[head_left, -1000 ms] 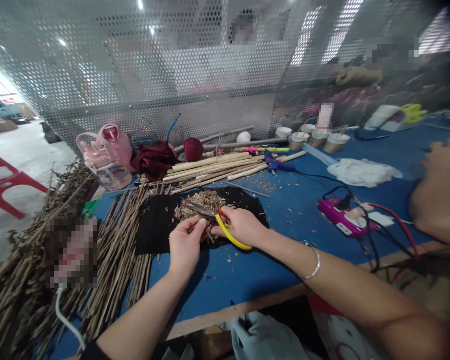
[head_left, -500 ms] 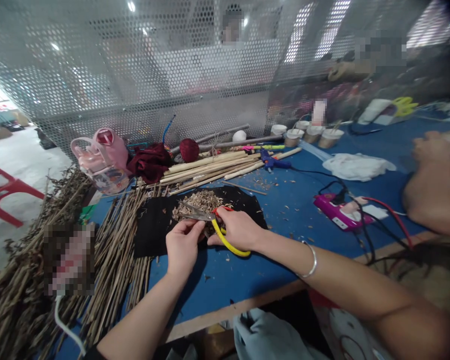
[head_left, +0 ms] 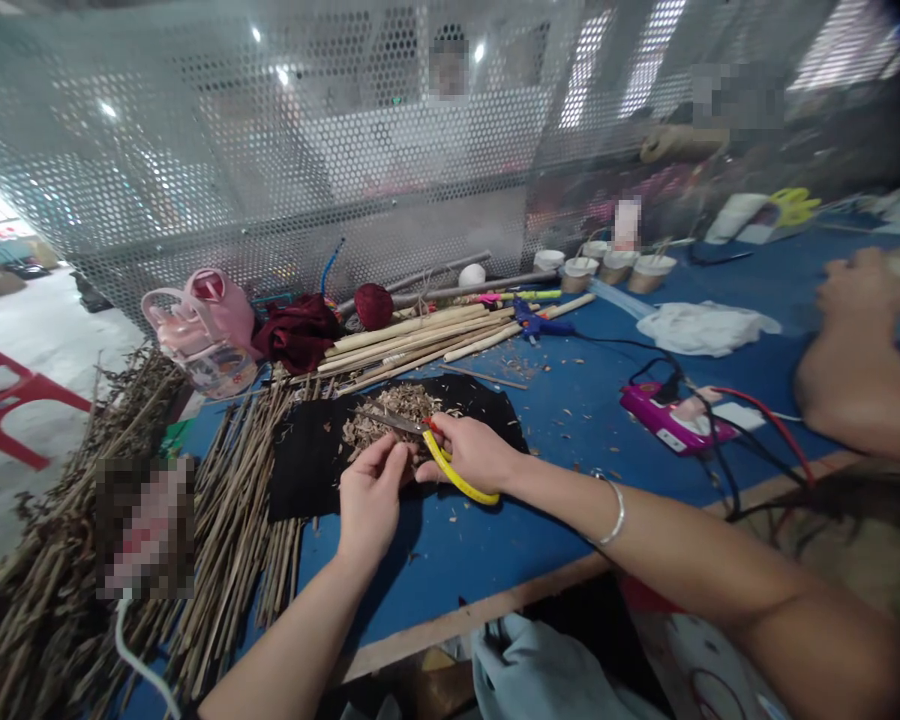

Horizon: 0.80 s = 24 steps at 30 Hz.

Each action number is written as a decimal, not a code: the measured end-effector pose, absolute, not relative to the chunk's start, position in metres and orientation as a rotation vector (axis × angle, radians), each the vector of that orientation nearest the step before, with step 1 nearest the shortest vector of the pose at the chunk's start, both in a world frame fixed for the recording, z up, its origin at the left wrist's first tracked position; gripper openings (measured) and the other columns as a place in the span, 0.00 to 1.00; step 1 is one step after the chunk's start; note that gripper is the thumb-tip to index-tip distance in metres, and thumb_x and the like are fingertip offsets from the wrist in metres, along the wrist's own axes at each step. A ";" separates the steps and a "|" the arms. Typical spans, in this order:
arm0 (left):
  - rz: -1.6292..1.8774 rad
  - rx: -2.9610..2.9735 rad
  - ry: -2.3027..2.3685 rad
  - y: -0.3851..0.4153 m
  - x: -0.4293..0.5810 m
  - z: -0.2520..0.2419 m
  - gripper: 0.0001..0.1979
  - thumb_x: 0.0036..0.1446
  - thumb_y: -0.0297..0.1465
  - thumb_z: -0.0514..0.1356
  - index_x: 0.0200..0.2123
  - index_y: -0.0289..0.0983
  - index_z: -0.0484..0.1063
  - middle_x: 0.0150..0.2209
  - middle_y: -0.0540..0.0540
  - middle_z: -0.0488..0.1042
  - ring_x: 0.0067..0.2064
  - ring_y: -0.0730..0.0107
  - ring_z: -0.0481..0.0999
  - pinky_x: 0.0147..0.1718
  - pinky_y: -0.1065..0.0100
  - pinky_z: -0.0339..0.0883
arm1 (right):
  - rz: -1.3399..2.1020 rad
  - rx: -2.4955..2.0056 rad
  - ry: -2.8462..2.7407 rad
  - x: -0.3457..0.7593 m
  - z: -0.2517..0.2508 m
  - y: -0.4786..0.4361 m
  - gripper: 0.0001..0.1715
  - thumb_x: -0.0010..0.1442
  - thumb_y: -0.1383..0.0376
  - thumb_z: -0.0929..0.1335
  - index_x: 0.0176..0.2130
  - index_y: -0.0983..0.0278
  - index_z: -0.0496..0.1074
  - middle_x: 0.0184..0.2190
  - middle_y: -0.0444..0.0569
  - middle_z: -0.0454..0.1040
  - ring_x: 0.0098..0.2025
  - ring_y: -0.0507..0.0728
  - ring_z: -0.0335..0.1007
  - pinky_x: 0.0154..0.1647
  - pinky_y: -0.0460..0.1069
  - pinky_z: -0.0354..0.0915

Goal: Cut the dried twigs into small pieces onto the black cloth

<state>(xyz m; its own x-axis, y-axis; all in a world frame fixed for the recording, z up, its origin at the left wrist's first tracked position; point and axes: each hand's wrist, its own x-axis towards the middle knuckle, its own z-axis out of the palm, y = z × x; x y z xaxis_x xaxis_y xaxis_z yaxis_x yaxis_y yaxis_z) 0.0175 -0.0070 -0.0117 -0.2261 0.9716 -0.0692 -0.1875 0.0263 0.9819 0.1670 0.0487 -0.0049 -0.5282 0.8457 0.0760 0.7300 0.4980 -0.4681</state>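
My right hand (head_left: 471,452) is closed round yellow-handled scissors (head_left: 427,440), whose blades point left over a pile of chopped twig bits (head_left: 390,408). That pile lies on a black cloth (head_left: 311,455) spread on the blue table (head_left: 495,540). My left hand (head_left: 369,492) is pinched just below the blades, fingers curled on a small twig piece that I can barely make out. The two hands touch over the cloth's near edge.
A big heap of dry twigs (head_left: 120,500) fills the left. Pale bamboo sticks (head_left: 420,340), a blue glue gun (head_left: 532,320), a maroon yarn ball (head_left: 373,304) and a pink bag (head_left: 206,325) lie behind. Another person's arm (head_left: 862,350) rests at right near a purple power strip (head_left: 667,415).
Hands and scissors stay over the cloth, barely shifting; the view has drifted a little. The other person's hand at right has lifted slightly.
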 end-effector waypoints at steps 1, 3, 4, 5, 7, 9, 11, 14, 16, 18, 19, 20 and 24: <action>1.410 0.916 1.253 -0.007 0.018 -0.012 0.17 0.45 0.39 0.63 0.35 0.32 0.74 0.33 0.44 0.76 0.33 0.69 0.73 0.33 0.69 0.68 | 0.533 -1.336 -2.449 0.167 -0.005 0.049 0.34 0.41 0.39 0.67 0.34 0.63 0.61 0.27 0.46 0.70 0.27 0.54 0.66 0.25 0.45 0.51; 1.389 0.961 1.284 -0.007 0.018 -0.012 0.15 0.44 0.38 0.63 0.32 0.33 0.76 0.31 0.44 0.76 0.32 0.69 0.73 0.34 0.70 0.67 | 0.491 -1.349 -2.443 0.166 -0.004 0.047 0.37 0.39 0.39 0.68 0.36 0.63 0.60 0.28 0.47 0.70 0.29 0.55 0.67 0.26 0.45 0.52; 1.380 1.010 1.309 -0.008 0.018 -0.012 0.14 0.44 0.38 0.63 0.30 0.33 0.76 0.30 0.45 0.76 0.32 0.69 0.73 0.33 0.70 0.67 | 0.474 -1.343 -2.439 0.165 -0.003 0.047 0.38 0.37 0.38 0.68 0.37 0.63 0.60 0.30 0.48 0.70 0.30 0.56 0.68 0.27 0.46 0.52; 1.378 1.065 1.337 -0.008 0.018 -0.013 0.13 0.45 0.38 0.63 0.29 0.33 0.77 0.29 0.45 0.77 0.31 0.69 0.73 0.33 0.71 0.66 | 0.458 -1.327 -2.436 0.165 -0.003 0.046 0.40 0.36 0.38 0.68 0.37 0.63 0.60 0.31 0.49 0.70 0.31 0.57 0.68 0.27 0.46 0.53; 1.382 1.162 1.392 -0.008 0.018 -0.013 0.12 0.46 0.37 0.62 0.27 0.33 0.77 0.28 0.45 0.77 0.31 0.69 0.72 0.33 0.71 0.65 | 0.433 -1.283 -2.434 0.163 -0.003 0.044 0.41 0.36 0.37 0.68 0.37 0.64 0.59 0.32 0.50 0.70 0.33 0.58 0.68 0.28 0.47 0.54; 1.384 1.196 1.426 -0.009 0.018 -0.013 0.11 0.47 0.36 0.61 0.28 0.33 0.78 0.29 0.45 0.77 0.31 0.69 0.72 0.33 0.71 0.65 | 0.416 -1.280 -2.431 0.163 -0.004 0.044 0.40 0.37 0.37 0.67 0.37 0.64 0.59 0.31 0.50 0.70 0.32 0.59 0.68 0.28 0.47 0.54; 1.377 1.184 1.428 -0.009 0.018 -0.013 0.12 0.47 0.36 0.61 0.28 0.33 0.77 0.28 0.45 0.77 0.31 0.68 0.72 0.32 0.70 0.65 | 0.414 -1.306 -2.434 0.164 -0.005 0.045 0.39 0.39 0.37 0.66 0.37 0.64 0.59 0.29 0.48 0.70 0.30 0.58 0.68 0.26 0.46 0.53; 1.379 1.079 1.381 -0.009 0.019 -0.013 0.12 0.46 0.37 0.62 0.30 0.33 0.77 0.29 0.46 0.77 0.31 0.69 0.73 0.31 0.71 0.66 | 0.404 -1.340 -2.446 0.166 -0.007 0.048 0.36 0.41 0.37 0.65 0.36 0.63 0.60 0.27 0.47 0.70 0.29 0.57 0.69 0.25 0.46 0.51; 1.400 0.984 1.349 -0.008 0.020 -0.014 0.13 0.44 0.37 0.63 0.32 0.34 0.77 0.30 0.46 0.78 0.31 0.69 0.74 0.33 0.70 0.67 | 0.395 -1.364 -2.456 0.166 -0.008 0.049 0.36 0.42 0.37 0.65 0.35 0.63 0.60 0.26 0.47 0.70 0.28 0.57 0.69 0.24 0.46 0.50; 1.421 0.912 1.338 -0.007 0.019 -0.016 0.15 0.42 0.36 0.65 0.34 0.34 0.77 0.31 0.45 0.78 0.32 0.69 0.74 0.34 0.68 0.68 | 0.408 -1.383 -2.463 0.166 -0.009 0.050 0.34 0.43 0.37 0.64 0.34 0.63 0.61 0.26 0.47 0.70 0.27 0.56 0.68 0.23 0.46 0.49; 1.430 0.893 1.340 -0.006 0.019 -0.016 0.16 0.42 0.36 0.65 0.34 0.34 0.77 0.31 0.45 0.78 0.32 0.69 0.75 0.34 0.68 0.68 | 0.422 -1.386 -2.465 0.165 -0.009 0.050 0.33 0.44 0.37 0.64 0.33 0.63 0.62 0.26 0.47 0.70 0.27 0.55 0.68 0.23 0.46 0.49; 1.438 0.883 1.346 -0.006 0.019 -0.017 0.16 0.41 0.36 0.65 0.35 0.34 0.77 0.31 0.45 0.78 0.31 0.69 0.75 0.33 0.68 0.68 | 0.435 -1.384 -2.468 0.165 -0.009 0.050 0.32 0.45 0.38 0.63 0.32 0.62 0.62 0.25 0.47 0.70 0.26 0.55 0.67 0.23 0.45 0.49; 1.477 0.854 1.360 -0.003 0.016 -0.019 0.18 0.40 0.37 0.66 0.36 0.34 0.76 0.32 0.45 0.77 0.30 0.71 0.74 0.32 0.69 0.68 | 0.406 -1.377 -2.484 0.166 -0.007 0.051 0.31 0.47 0.38 0.62 0.33 0.63 0.62 0.26 0.47 0.71 0.28 0.55 0.68 0.25 0.46 0.49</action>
